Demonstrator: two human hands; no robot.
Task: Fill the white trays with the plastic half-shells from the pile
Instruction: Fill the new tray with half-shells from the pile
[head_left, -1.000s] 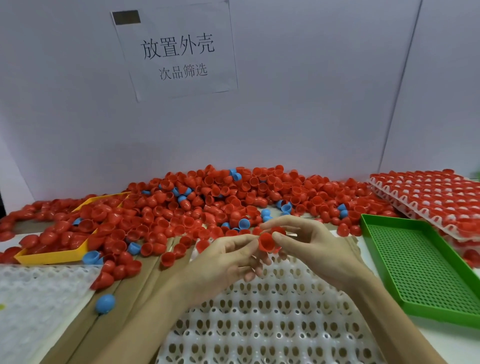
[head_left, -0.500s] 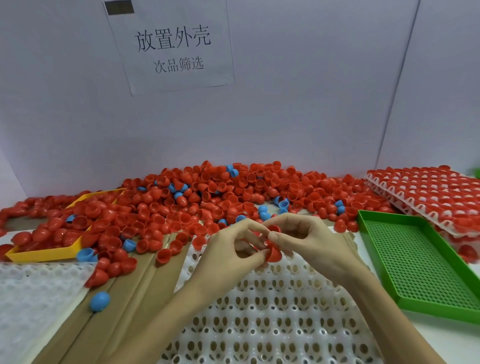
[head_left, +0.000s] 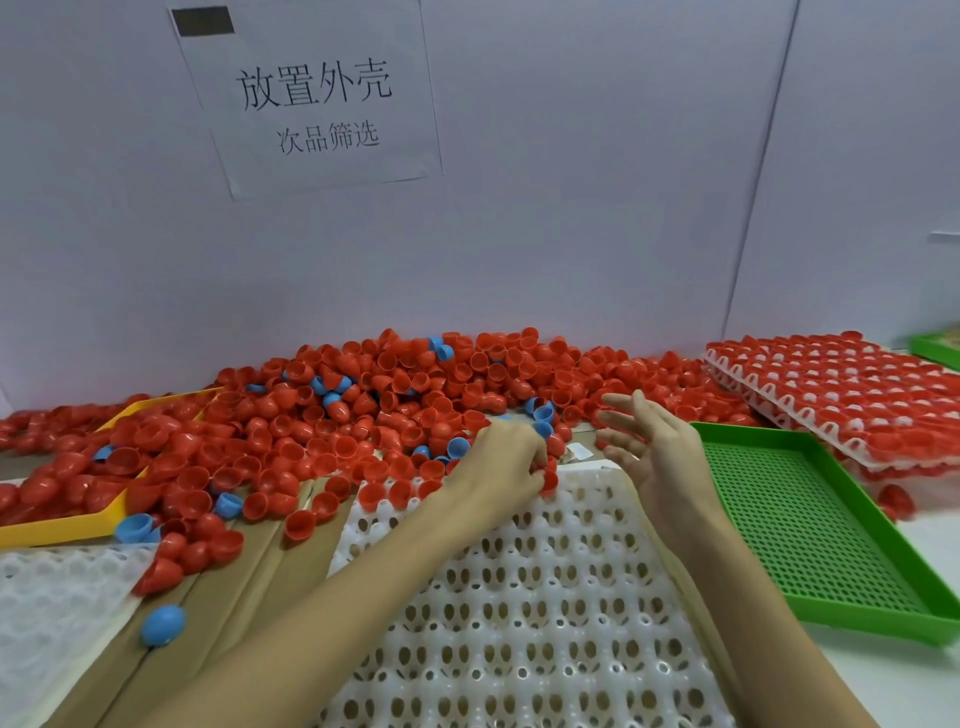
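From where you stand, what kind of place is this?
Probably a factory sorting or packing bench: a big pile of red half-shells, white moulded trays, filled trays stacked at right, and a printed station sign.

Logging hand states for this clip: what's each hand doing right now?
Left hand: fingers curled, holding a red half-shell at the white tray.
Right hand: open, holding nothing.

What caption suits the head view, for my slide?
Left hand sets a red shell into the white tray; right hand open.
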